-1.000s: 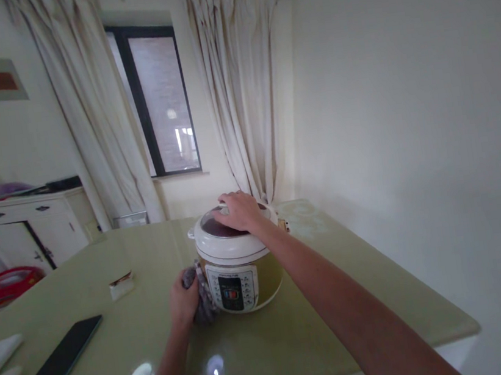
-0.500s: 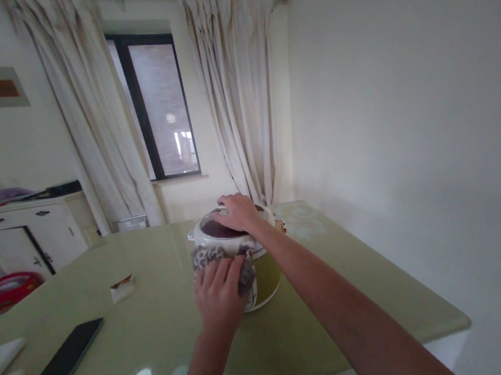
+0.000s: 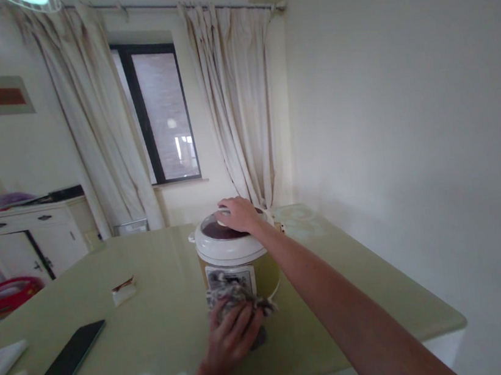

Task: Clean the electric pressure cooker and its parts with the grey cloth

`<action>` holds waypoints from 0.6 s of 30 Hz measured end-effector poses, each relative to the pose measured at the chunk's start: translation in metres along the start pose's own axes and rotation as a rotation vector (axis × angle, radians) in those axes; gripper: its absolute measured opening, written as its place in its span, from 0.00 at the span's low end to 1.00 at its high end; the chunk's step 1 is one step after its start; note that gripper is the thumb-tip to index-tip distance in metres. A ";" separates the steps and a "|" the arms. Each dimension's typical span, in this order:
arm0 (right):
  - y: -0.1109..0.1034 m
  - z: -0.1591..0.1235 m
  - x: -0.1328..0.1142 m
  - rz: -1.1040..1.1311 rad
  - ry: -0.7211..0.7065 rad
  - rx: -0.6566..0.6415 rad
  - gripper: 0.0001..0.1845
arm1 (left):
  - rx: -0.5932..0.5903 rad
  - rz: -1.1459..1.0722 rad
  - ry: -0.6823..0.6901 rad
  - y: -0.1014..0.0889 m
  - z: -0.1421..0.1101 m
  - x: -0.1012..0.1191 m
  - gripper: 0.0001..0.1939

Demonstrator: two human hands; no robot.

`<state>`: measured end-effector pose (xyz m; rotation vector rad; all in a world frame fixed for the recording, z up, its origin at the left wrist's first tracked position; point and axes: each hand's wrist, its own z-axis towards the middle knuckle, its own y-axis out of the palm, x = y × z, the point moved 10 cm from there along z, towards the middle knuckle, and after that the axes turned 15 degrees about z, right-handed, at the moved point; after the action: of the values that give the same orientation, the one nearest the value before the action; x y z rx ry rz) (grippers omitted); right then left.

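A white-lidded, olive-sided rice cooker [image 3: 261,272] stands on the pale green glossy table [image 3: 165,309]. My right hand [image 3: 236,212] lies on top of its lid [image 3: 221,246], fingers curled over the knob. My left hand [image 3: 233,333] presses a grey patterned cloth [image 3: 234,294] against the lower front of the cooker, over its control panel, with fingers spread over the cloth.
A dark phone [image 3: 60,369] lies at the table's left front, with white objects [image 3: 0,374] beside it and a small white box [image 3: 123,290] further back. White cabinet [image 3: 30,235] and a red item [image 3: 1,294] stand at left. Curtains and a window are behind; a wall at right.
My left hand has carried the cloth from the cooker's left side, up across the lid's front edge, then down over the control panel. My right hand has stayed on the lid.
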<state>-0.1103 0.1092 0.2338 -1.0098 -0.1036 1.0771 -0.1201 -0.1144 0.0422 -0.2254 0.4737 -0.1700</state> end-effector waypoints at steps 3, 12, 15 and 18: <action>-0.002 0.000 0.004 0.115 0.019 -0.009 0.19 | -0.037 0.073 -0.516 0.001 0.002 -0.091 0.13; -0.004 0.003 0.020 0.673 0.004 -0.141 0.33 | -0.304 -0.114 -0.453 0.020 0.130 -0.124 0.12; -0.017 -0.025 0.013 0.840 -0.033 -0.148 0.44 | -0.274 -0.301 -0.416 0.017 0.166 -0.115 0.12; -0.037 -0.073 -0.002 1.030 -0.154 -0.052 0.48 | -0.086 -0.526 -0.753 0.016 0.174 -0.135 0.15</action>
<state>-0.0477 0.0578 0.2198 -1.0306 0.3038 2.0938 -0.1546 -0.0398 0.2470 -0.4709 -0.3391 -0.5530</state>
